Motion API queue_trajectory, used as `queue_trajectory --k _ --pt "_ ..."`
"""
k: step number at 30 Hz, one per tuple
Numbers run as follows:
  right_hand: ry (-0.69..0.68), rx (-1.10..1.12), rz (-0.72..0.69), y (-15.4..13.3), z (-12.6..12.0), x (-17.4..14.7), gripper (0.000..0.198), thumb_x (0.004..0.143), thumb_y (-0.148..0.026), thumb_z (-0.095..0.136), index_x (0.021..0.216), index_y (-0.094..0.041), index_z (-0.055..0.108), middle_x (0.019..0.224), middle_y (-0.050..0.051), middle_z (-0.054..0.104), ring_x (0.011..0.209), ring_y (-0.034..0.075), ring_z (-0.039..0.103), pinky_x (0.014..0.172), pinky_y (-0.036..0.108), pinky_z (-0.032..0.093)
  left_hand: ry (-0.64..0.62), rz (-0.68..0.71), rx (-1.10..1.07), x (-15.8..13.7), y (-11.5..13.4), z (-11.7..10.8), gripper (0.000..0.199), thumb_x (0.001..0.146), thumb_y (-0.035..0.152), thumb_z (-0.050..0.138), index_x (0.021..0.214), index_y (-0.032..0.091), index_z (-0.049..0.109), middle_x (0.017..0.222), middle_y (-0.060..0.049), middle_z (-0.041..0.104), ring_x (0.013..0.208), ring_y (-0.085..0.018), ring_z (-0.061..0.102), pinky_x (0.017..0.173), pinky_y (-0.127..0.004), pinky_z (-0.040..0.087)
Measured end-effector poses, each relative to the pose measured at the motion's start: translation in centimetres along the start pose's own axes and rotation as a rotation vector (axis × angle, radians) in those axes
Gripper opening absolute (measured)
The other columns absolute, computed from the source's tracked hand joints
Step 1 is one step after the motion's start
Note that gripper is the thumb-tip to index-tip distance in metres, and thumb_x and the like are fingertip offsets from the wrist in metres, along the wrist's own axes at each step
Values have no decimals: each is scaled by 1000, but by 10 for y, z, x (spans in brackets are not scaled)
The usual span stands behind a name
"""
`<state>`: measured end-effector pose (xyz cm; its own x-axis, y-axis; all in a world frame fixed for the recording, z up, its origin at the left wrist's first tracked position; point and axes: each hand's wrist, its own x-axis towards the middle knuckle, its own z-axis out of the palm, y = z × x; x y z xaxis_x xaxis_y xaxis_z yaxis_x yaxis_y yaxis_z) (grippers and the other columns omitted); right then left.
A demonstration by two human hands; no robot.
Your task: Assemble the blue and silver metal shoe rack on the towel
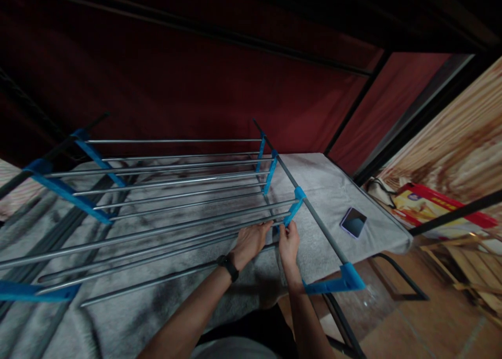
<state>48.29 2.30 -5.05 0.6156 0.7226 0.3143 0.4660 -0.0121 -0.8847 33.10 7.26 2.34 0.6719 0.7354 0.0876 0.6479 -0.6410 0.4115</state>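
Metal rod (277, 223) apparently being fitted into blue bracket (293, 211) above grey blanket (314, 170); rod end pinched by left hand (253, 239), bracket's lower end gripped by right hand (289, 242). Alignment, firm pressing likely needed.

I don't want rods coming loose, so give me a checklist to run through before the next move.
1. Both hands at the work: left hand and right hand are at the lower end of the blue bracket: ok.
2. Rod ends under the fingers fully seated: hidden, cannot tell.
3. Front rod held at its left end: that end lies outside the left bracket, not ok.
4. Corner bracket fitted with rods: none seen in it, not ok.
5. Phone apart from the pole: ok.
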Motion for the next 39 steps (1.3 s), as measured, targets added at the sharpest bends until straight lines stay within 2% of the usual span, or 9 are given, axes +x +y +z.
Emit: queue_trajectory --k 7,14,20,24,30,35,39 --pt "13 -43 -18 0 0 1 30 96 -41 47 111 -20 64 102 10 68 94 25 62 90 38 49 -27 2 -26 -2 4 -5 43 105 21 39 142 28 60 128 -9 74 115 -23 72 97 -34 55" --pt "4 -23 -12 -3 -1 2 32 97 -42 47 112 -19 64 100 9 69 93 24 62 89 37 49 -25 17 -5 0 4 -3 42 104 21 38 138 29 62 122 -7 76 109 -24 73 94 -34 55" --pt "-13 -19 -9 -1 -4 1 37 96 -50 48 105 -18 65 94 8 70 85 23 63 81 35 49 -47 12 -12 -1 7 -7 39 103 19 39 134 26 62 119 -9 76 109 -26 73 91 -37 56" --pt "-17 -83 0 9 -8 1 43 93 -58 50 99 -19 65 89 9 69 81 24 64 78 36 49 -71 18 -33 -5 14 -14 35 103 22 39 127 26 64 113 -8 77 105 -26 74 86 -35 56" --pt "-18 -180 -39 19 -11 6 55 91 -71 47 97 -19 65 86 11 69 77 26 63 73 38 47 -72 5 -63 -5 12 -12 28 100 21 42 117 24 64 108 -8 78 103 -25 74 78 -33 53" --pt "-16 -206 -55 19 -13 5 58 91 -74 45 97 -19 65 87 13 70 79 28 64 73 39 46 -75 30 -61 -4 12 -10 21 97 20 48 110 23 64 104 -9 77 98 -27 74 72 -33 50" --pt "-54 -155 -37 24 -15 8 58 89 -73 49 98 -18 66 89 13 71 81 28 65 74 38 47 -30 40 -61 -8 12 -9 22 100 24 47 115 22 63 107 -9 75 97 -26 73 77 -35 52"
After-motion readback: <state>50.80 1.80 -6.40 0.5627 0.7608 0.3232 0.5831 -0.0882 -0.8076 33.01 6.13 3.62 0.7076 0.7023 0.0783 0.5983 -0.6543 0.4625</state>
